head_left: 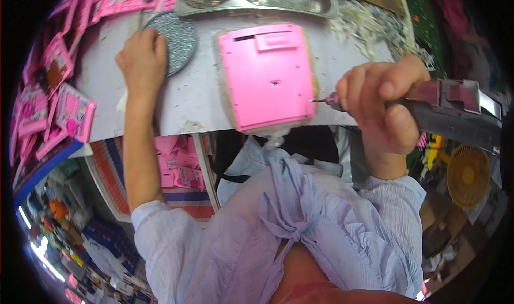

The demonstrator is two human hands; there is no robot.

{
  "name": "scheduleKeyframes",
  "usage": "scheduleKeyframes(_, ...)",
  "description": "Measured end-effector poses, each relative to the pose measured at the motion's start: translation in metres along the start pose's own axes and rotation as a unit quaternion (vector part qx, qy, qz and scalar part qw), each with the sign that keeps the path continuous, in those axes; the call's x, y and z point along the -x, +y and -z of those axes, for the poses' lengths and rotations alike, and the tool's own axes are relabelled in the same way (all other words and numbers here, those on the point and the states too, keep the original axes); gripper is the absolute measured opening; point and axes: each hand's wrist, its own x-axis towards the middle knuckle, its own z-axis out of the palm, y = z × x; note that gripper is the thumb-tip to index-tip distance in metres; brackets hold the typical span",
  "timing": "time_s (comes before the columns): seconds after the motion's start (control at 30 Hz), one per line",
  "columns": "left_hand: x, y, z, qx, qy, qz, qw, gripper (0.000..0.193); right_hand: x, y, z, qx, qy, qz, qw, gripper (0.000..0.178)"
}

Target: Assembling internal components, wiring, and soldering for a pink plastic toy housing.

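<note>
A pink plastic panel point(267, 84) lies on the table, in a pale holder whose edge shows around it. My right hand point(383, 98) is wrapped round a dark electric screwdriver point(455, 119), its thin bit pointing left at the panel's lower right corner. My left hand point(143, 58) is at the left side of a round dish of small grey metal screws point(179, 42). Its fingers are curled in at the rim, and whatever is between them is too small or hidden to make out.
A metal tray point(257, 7) with small parts stands at the back. Pale plastic bits point(361, 25) are heaped at the back right. Pink toy cases point(75, 108) pile up on the left, and more pink parts point(179, 165) sit in a bin below the table. A yellow fan point(467, 176) stands lower right.
</note>
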Motion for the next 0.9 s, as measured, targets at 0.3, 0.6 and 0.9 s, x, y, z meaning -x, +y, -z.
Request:
scheduleKeyframes(0.3,-0.015,-0.012,0.006,-0.007,-0.065,-0.043,0.997,0.029,0.041,-0.002,0.015,-0.044,-0.039,-0.02,0.998,0.024)
scheduleKeyframes(0.6,-0.006,-0.013,0.008,0.066,0.063,-0.011,0.996,0.016,0.04,0.01,-0.001,0.028,0.033,-0.032,0.999,0.028)
scheduleKeyframes(0.9,0.053,0.127,0.065,0.466,-0.081,-0.04,0.88,0.009,0.039,0.016,0.017,-0.01,-0.086,0.007,0.996,0.023)
